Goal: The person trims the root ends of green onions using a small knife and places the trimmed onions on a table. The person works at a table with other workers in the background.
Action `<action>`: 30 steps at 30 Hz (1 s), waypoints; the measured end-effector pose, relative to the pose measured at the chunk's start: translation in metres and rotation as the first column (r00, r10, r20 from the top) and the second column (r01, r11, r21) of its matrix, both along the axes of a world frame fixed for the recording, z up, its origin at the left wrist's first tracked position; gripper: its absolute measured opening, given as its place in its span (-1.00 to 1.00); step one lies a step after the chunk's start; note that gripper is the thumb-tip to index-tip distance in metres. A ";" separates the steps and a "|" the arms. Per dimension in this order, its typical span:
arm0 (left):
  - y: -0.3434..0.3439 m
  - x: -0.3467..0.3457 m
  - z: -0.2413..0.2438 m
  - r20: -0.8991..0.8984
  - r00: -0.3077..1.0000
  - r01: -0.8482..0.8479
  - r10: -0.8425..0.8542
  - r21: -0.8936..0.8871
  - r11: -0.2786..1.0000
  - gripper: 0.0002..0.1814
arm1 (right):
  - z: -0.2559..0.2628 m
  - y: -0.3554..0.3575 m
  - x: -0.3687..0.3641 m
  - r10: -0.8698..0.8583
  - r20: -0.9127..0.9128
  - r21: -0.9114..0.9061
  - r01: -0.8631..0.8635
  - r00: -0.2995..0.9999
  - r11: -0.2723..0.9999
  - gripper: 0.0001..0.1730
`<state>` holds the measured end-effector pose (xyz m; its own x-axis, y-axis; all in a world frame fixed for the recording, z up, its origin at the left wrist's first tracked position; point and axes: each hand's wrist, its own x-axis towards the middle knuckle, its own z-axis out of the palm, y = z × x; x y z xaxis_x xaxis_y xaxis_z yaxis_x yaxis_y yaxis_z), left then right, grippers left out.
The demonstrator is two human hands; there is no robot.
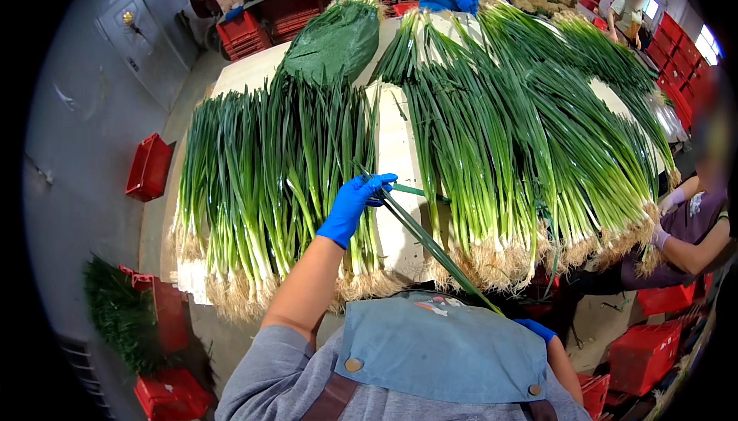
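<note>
My left hand point(356, 206), in a blue glove, pinches the dark leaf ends of a few green onion stalks point(429, 245) above the pale wooden table point(398, 159). The stalks slant down to the right, across the top of my blue apron point(444, 346). Near their lower end is my right hand point(537, 329), also gloved in blue. The apron hides most of it, so its grip does not show. A row of green onions point(248, 190) lies to the left, roots towards me. Another thick row point(484, 190) spreads to the right.
A green mesh bundle of onions point(334, 46) lies at the table's far side. Red crates point(644, 357) stand at right, with another crate point(149, 167) by the left wall. A co-worker point(680, 236) handles onions close on the right; another person point(450, 0) is opposite.
</note>
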<state>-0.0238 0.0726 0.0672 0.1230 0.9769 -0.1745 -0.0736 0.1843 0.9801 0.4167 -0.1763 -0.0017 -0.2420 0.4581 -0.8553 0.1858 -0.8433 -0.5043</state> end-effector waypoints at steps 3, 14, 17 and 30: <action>-0.001 -0.013 -0.001 -0.048 0.998 0.048 -0.048 0.007 0.999 -0.72 | -0.020 -0.009 0.014 0.019 0.005 0.029 -0.019 1.000 0.999 -0.76; 0.010 -0.041 -0.012 -0.166 0.981 0.097 -0.104 -0.045 0.994 -0.78 | -0.015 -0.019 0.012 -0.108 0.111 -0.160 0.125 0.988 0.979 -0.79; 0.010 -0.040 -0.019 -0.172 0.985 0.000 -0.009 -0.055 0.998 -0.82 | -0.001 -0.020 0.005 -0.110 0.122 -0.142 0.127 0.986 0.982 -0.80; 0.018 -0.054 -0.020 -0.122 0.982 0.122 -0.147 -0.197 0.973 -0.86 | -0.097 -0.067 0.036 -0.047 -0.156 0.006 0.049 0.987 0.999 -0.73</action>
